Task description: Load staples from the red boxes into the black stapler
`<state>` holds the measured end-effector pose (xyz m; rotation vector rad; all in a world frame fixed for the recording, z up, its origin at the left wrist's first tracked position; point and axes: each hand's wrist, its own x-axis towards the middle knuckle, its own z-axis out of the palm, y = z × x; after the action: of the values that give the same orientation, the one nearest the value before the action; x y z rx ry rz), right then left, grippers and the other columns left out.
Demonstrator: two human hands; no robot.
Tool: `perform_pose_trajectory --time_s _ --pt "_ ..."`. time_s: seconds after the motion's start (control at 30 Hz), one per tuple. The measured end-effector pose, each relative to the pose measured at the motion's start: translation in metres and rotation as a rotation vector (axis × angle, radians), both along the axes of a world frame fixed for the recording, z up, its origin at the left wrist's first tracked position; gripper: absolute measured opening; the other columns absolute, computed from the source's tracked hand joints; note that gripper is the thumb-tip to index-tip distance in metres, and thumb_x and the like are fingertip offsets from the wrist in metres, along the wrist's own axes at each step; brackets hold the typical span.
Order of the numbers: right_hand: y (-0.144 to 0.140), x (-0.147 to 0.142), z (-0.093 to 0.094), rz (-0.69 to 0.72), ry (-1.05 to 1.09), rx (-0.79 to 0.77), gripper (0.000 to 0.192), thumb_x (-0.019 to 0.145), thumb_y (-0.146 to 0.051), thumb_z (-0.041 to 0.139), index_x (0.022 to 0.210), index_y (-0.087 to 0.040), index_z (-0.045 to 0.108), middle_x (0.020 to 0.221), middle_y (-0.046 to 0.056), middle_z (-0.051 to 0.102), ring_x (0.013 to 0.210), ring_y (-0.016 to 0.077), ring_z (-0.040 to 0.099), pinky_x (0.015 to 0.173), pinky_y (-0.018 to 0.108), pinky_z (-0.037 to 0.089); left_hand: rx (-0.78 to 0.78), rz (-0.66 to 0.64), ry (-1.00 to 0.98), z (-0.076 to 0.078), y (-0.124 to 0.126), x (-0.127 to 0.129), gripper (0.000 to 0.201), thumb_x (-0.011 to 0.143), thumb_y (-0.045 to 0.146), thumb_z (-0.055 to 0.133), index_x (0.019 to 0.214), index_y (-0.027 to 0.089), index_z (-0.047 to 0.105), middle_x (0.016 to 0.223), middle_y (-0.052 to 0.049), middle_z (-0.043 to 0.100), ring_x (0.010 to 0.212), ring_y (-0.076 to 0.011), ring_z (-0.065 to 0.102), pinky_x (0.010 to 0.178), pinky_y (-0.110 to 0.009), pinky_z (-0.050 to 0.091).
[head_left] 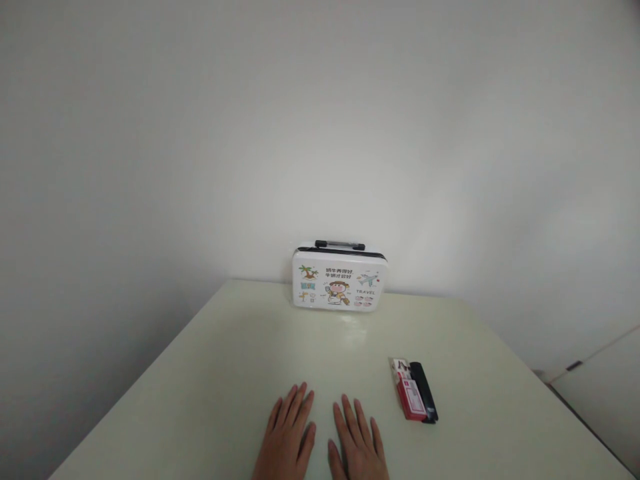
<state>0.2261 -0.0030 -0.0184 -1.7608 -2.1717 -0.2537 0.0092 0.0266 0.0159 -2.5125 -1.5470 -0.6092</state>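
White walls (320, 120) are rising behind a pale table (210, 373). On its left part, the left hand (287, 433) is lying palm down, fingers pointing to the far edge, thumb on the inner side. Near the middle of that edge, a printed white case (345, 283) is standing on its long side, looking closed. Next, the right hand (359, 443) is resting flat in the same manner, apart from the left; both are gripping nothing. Toward the right edge, a red-and-white pack (413, 400) and a long black object (423, 392) are lying side by side, untouched; no handling is showing as begun.
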Motion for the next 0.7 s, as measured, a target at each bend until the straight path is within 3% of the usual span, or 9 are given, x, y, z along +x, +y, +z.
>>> perform_pose_trajectory --time_s 0.7 --pt "-0.0005 -0.0001 -0.0001 0.006 0.006 0.005 0.061 0.099 -0.051 0.044 0.157 -0.038 0.031 0.158 0.0 0.039 0.138 0.0336 0.051 0.106 0.056 0.048 -0.018 0.008 0.012 0.0028 -0.0013 0.0013 0.061 0.104 0.037 0.043 0.161 0.034 0.02 0.164 0.001 0.034 0.148 -0.0229 0.038 0.116 -0.045 0.041"
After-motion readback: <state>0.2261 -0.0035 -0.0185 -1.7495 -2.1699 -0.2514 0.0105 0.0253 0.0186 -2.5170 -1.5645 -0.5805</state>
